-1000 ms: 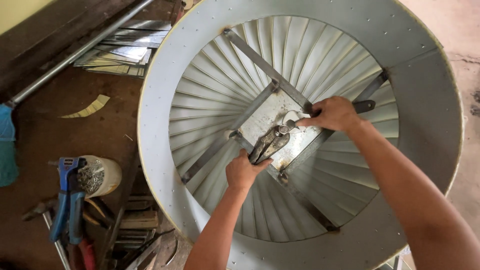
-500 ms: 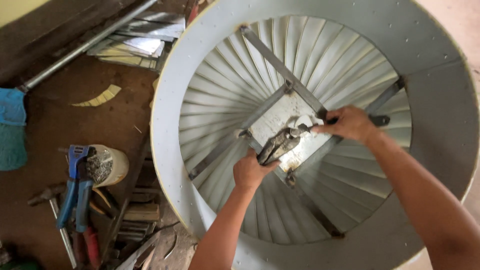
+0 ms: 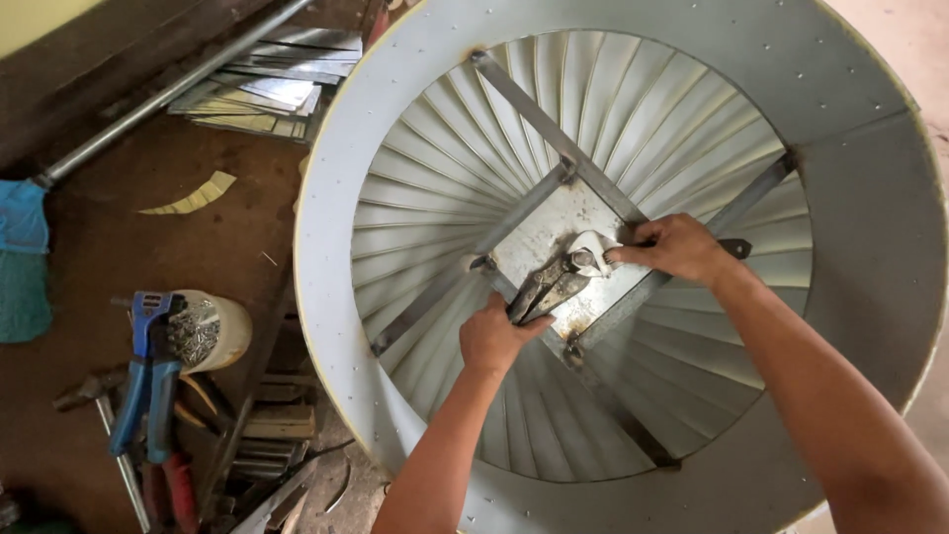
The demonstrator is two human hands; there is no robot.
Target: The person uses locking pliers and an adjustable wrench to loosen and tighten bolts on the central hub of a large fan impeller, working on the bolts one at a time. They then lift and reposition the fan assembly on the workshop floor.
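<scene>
Brown workshop floor (image 3: 119,257) bearing a large round sheet-metal fan housing (image 3: 870,198). Beside it lie a stack of cut metal strips (image 3: 252,99), a long steel pipe (image 3: 168,94), a curved offcut (image 3: 188,196), a blue cloth (image 3: 22,257), a blue-handled rivet tool (image 3: 143,381) and a white cup of rivets (image 3: 213,331).

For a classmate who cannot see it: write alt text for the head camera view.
Two bare hands work inside a large round metal fan housing: the left hand grips pliers on the square centre plate, the right hand holds a tool beside them. A blue riveter lies left.
</scene>
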